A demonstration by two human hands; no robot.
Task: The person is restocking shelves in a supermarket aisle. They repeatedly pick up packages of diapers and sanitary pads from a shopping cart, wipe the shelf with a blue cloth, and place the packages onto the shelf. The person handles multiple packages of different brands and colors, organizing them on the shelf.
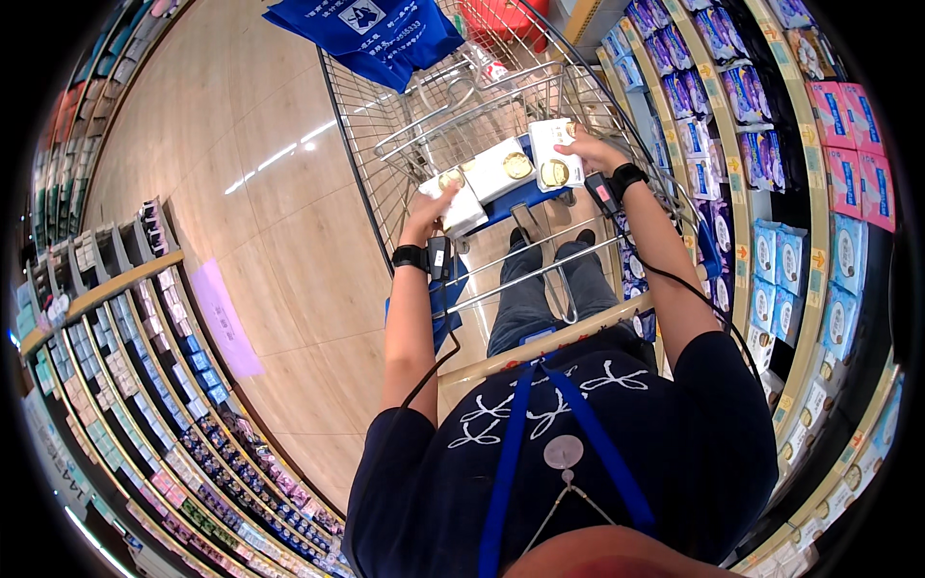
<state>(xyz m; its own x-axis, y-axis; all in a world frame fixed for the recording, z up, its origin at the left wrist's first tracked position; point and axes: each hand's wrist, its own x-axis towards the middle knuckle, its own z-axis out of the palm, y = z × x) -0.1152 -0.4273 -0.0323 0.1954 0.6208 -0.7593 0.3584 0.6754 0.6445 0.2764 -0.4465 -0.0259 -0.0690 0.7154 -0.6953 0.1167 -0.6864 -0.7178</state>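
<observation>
- While standing between two supermarket shelf rows, a person in a dark printed shirt and blue lanyard reaches both arms into a wire shopping cart (385, 183).
- Left hand (431, 207), a black band on its wrist, lies with curled fingers on a white box (459, 204) bearing a round gold emblem; the box sits at the near end of the cart's upper basket.
- Right hand (593, 149), also banded at the wrist, grips a second white box (554, 154) of the same kind, fingers wrapped round its far edge, holding it upright just above the cart.
- A third matching white box (501, 170) lies between the two, touching a blue sheet beneath it.
- A blue bag (366, 34) hangs over the cart's far end, with a red item (501, 19) behind it.
- Shelves of blue, purple and pink packets (771, 154) run along the person's right; rows of small boxed goods (173, 385) fill the shelves at left.
- Thin black cables run from both wristbands toward the torso.
</observation>
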